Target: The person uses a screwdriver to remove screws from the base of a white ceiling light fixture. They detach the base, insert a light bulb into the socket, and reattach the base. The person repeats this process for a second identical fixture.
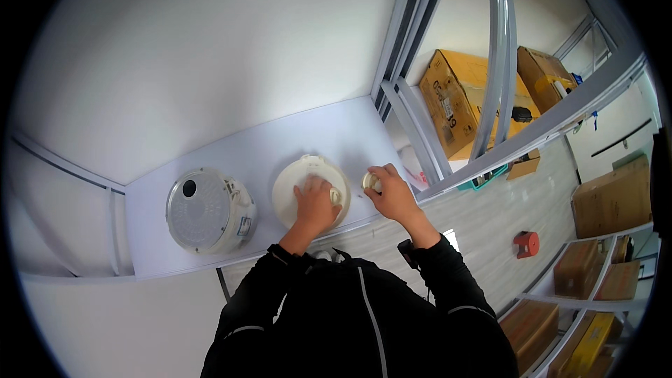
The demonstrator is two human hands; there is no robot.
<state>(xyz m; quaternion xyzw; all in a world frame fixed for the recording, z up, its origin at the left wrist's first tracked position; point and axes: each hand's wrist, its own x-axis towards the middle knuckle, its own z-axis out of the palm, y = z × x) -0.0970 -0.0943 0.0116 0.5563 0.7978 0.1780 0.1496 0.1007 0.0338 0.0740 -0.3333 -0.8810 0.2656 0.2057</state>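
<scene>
A round white lid-like part (285,199) lies on the white shelf top in front of me. My left hand (314,204) rests on it with fingers spread. Beside that hand's right edge sits a small cream piece (336,197) on the disc, partly covered. To the right, my right hand (393,196) has its thumb and fingers closed around a small round cream part (372,182). Whether that part touches the shelf, I cannot tell. At the left, a white drum-shaped appliance body (241,211) shows its round grey face (199,213) with a black oval on it.
The narrow white shelf top (280,133) runs against a white wall, framed by grey metal posts (498,49). Beyond them stands a large yellow-brown carton (455,101). A red stool (526,243) is on the floor at right, near shelves with cartons (575,269).
</scene>
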